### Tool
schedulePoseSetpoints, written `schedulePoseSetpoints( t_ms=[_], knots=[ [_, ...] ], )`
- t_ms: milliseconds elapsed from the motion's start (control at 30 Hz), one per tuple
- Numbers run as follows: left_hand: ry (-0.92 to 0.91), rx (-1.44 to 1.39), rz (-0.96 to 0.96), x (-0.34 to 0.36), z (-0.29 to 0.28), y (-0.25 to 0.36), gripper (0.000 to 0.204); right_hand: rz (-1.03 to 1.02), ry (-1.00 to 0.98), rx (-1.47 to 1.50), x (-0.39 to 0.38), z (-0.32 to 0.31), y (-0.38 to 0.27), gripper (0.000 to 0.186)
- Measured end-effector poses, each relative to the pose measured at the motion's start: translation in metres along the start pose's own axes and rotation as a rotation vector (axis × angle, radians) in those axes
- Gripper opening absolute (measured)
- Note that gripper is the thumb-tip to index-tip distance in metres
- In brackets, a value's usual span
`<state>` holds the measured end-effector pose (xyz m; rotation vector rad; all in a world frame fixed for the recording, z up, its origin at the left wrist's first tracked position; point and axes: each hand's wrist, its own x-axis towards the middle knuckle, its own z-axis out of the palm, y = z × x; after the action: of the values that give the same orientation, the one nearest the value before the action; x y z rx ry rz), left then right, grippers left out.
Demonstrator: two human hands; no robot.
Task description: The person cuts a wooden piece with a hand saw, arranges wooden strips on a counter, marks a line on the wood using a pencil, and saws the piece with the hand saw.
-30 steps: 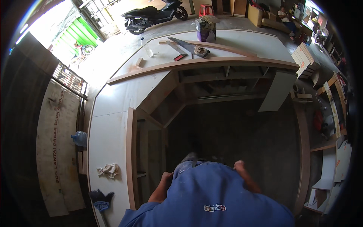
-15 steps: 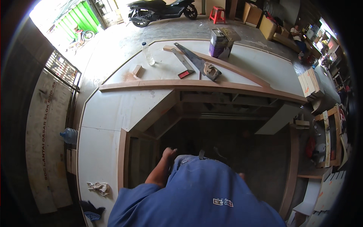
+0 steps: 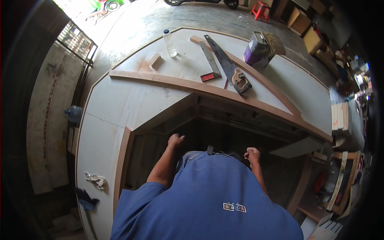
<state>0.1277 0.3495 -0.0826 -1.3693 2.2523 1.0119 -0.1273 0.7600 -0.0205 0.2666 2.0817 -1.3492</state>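
Beyond right grip (image 3: pixel 252 155), wooden strip (image 3: pixel 222 93), then handsaw (image 3: pixel 229 66).

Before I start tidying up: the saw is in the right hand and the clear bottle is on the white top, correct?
The saw isn't in the right hand; the head view shows it lying across a wooden strip. The bottle is as stated.

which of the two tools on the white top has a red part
The carpenter's square, by its short red-faced end; the saw to its right has a brown and black handle instead.
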Motion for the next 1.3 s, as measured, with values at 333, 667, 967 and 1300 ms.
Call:
schedulePoseSetpoints(
  t_ms=[333, 667, 967, 1300],
  knots=[
    [-0.054, -0.071, -0.594, -0.110, 0.102, -0.090, 0.064, -0.472, -0.202, -0.249, 0.139, -0.018, -0.131, 0.018],
    [0.417, -0.300, -0.543, -0.081, 0.094, 0.152, 0.050, -0.757, -0.325, -0.721, 0.233, -0.026, -0.275, 0.026],
    [0.743, 0.063, 0.238, -0.002, 0.015, 0.318, 0.063, -0.835, -0.397, -0.722, 0.212, -0.015, -0.255, 0.025],
    [0.577, 0.198, 0.510, 0.062, -0.013, 0.278, 0.069, -0.763, -0.298, -0.830, 0.185, -0.058, -0.243, 0.023]
  ],
)
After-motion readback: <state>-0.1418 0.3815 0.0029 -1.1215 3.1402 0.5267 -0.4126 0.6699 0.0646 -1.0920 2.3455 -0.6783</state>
